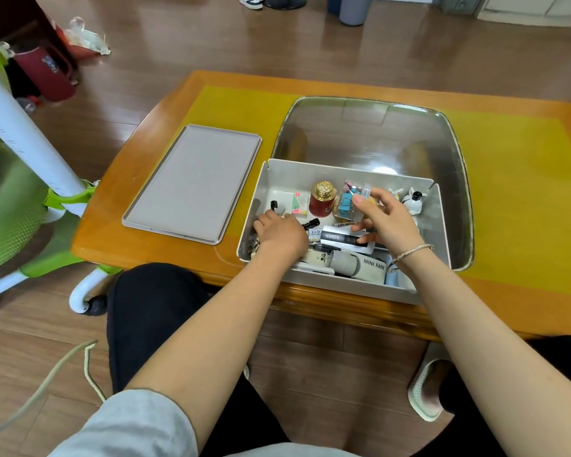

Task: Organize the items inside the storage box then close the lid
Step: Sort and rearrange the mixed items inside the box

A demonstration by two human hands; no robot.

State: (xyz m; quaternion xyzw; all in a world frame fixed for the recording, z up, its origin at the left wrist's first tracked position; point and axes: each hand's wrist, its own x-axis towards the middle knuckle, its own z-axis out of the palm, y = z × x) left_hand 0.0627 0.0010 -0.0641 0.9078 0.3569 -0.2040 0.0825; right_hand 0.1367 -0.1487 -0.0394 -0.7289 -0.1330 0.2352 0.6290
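Two bare hands reach into the open storage box (279,179), which sits on the near edge of a wooden table (145,232) and partly on a metal tray (455,179). The left hand (279,234) lies palm down in the box's left part, its fingers curled over small dark items; whether it actually grips one cannot be told, since the fingertips are hidden under the knuckles. The right hand (388,222), a bracelet (409,253) on its wrist, is raised over the middle of the box, thumb and forefinger pinching the top of a clear bag of blue clips (347,202). Beside that bag stands a red jar with a gold cap (323,199). A white box marked MINI FAN (371,265) lies against the near wall, partly covered by the right forearm. The flat grey lid (195,183) rests on the table left of the box, apart from it. Behind the right hand, a small white figure (412,201) shows only in part. The clutter under both hands is hard to make out.
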